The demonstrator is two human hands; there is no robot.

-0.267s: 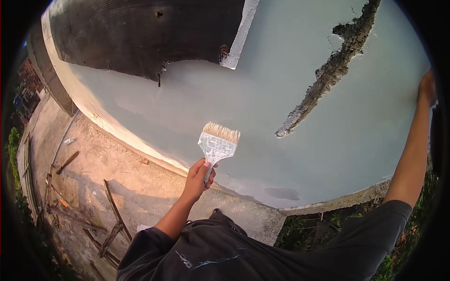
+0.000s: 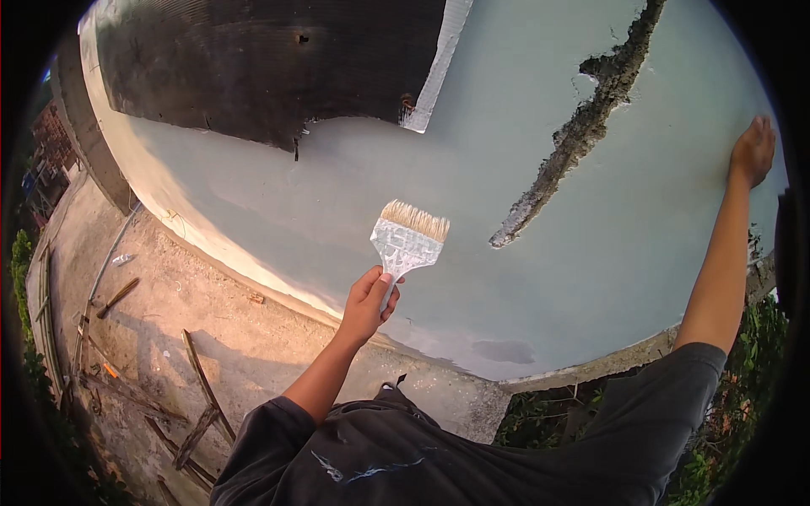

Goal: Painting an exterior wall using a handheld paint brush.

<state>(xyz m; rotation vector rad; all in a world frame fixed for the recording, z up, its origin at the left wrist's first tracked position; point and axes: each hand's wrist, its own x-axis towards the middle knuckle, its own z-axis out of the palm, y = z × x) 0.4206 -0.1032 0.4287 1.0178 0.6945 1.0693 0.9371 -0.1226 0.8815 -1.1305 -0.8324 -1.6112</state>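
My left hand (image 2: 368, 302) is closed round the handle of a wide flat paintbrush (image 2: 410, 240). Its pale bristles point up and away, and white paint coats its ferrule and handle. The brush is in front of a pale blue-grey painted wall (image 2: 337, 202); whether the bristles touch it I cannot tell. At the far right my right hand (image 2: 751, 153) is against or close to the same wall, fingers curled. What those fingers hold, if anything, is hidden. Between the hands a rough, deep groove (image 2: 582, 131) runs slanting up the wall, its dark inside exposed.
A dark corrugated panel (image 2: 270, 72) with a white edge strip covers the wall's upper left. Wooden sticks (image 2: 207, 384) and a second brush-like tool (image 2: 118, 298) lie on the concrete floor (image 2: 278, 354) at left. Green plants (image 2: 540, 417) grow below the wall's right side.
The paintbrush in my left hand has moved slightly up and right. My right hand has come further into view, inward from the right rim. The view has shifted a little.
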